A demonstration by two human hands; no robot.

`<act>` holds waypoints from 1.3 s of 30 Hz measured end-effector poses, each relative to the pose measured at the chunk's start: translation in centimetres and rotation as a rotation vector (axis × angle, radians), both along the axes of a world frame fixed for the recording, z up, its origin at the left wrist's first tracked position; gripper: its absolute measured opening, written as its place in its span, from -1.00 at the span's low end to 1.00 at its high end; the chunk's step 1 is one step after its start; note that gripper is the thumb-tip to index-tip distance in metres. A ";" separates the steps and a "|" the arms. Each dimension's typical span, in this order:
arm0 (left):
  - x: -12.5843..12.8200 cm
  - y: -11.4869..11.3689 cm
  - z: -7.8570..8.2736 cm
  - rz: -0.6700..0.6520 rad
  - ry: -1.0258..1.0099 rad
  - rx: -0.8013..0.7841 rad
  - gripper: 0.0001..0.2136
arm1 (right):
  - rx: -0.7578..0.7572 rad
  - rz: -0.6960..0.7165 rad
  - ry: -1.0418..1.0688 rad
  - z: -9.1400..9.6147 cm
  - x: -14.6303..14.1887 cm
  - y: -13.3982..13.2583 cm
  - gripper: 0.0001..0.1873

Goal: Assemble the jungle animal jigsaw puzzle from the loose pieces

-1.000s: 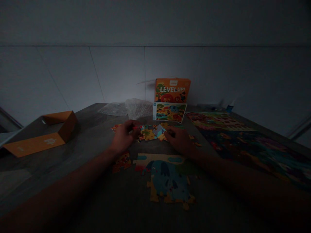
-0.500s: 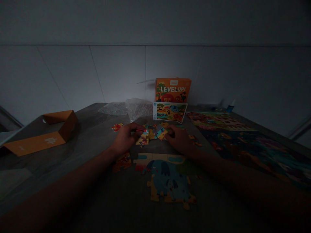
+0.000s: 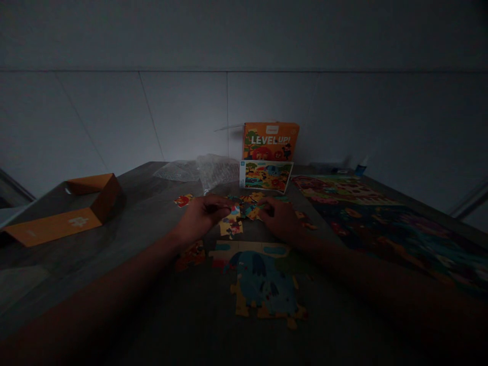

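Observation:
The scene is very dim. My left hand [image 3: 200, 217] reaches over a heap of loose puzzle pieces [image 3: 244, 206], its fingers curled and pinching a yellowish piece [image 3: 231, 225] that lies toward me from the heap. My right hand [image 3: 280, 218] rests on the right side of the heap with its fingers bent onto the pieces. Nearer to me lies a partly joined puzzle section [image 3: 263, 282] showing a blue elephant. A small joined red-orange bit [image 3: 191, 254] sits under my left wrist.
An orange puzzle box [image 3: 271, 141] stands at the wall with a picture card [image 3: 266, 176] leaning on it. Crumpled clear plastic [image 3: 206, 170] lies left of it. An orange box lid [image 3: 64, 211] sits at far left. A large finished puzzle [image 3: 385, 223] covers the right of the grey table [image 3: 152, 315].
My left hand has drawn a yellowish piece out of the heap toward me and shifted slightly right. My right hand stayed on the heap, barely moving.

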State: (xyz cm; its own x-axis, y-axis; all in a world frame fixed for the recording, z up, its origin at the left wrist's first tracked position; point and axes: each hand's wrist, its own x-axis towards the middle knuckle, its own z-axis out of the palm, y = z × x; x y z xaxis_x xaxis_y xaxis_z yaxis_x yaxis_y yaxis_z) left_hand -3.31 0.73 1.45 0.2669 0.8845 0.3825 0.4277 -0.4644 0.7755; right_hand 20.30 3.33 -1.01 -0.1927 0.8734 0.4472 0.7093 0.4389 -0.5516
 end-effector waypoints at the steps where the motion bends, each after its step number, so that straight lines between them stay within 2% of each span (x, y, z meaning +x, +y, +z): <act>1: 0.2 -0.4 0.2 -0.057 -0.008 -0.054 -0.83 | 0.024 0.013 0.004 0.0 0.0 0.0 -0.77; 4: 0.6 -1.3 0.8 -0.273 0.077 -0.179 -0.84 | 0.137 0.103 0.018 -0.1 -0.1 -0.2 -0.80; 6: 0.7 -1.7 1.0 -0.390 0.193 -0.206 -0.85 | 0.216 0.180 0.005 -0.2 -0.2 -0.3 -0.80; 8: 0.6 -1.9 1.3 -0.454 0.297 -0.193 -0.85 | 0.261 0.233 -0.020 -0.2 -0.2 -0.4 -0.80; 14: 0.5 -2.6 2.2 -0.540 0.459 -0.090 -0.76 | 0.254 0.248 -0.030 -0.2 -0.3 -0.4 -0.81; 20: 0.4 -2.8 2.8 -0.506 0.260 -0.356 -0.77 | 0.325 0.318 -0.058 0.0 -0.2 -0.5 -0.83; 22: 0.2 -2.7 2.8 -0.506 0.237 -0.411 -0.80 | 0.389 0.391 -0.115 0.4 -0.2 -1.1 -0.84; 26: 0.0 -2.6 2.6 -0.498 0.337 -0.404 -0.82 | 0.494 0.596 -0.309 1.2 -0.6 -2.8 -0.80; 30: 0.0 -2.8 2.5 -0.558 0.400 -0.416 -0.78 | 0.475 0.784 -0.452 1.3 -0.8 -3.6 -0.74; 34: -0.2 -3.1 2.6 -0.621 0.475 -0.383 -0.80 | 0.371 0.780 -0.426 1.0 -0.6 -3.2 -0.79; 39: 0.0 -3.3 3.1 -0.675 0.603 -0.171 -0.83 | 0.302 0.750 -0.408 1.0 -0.3 -3.0 -0.82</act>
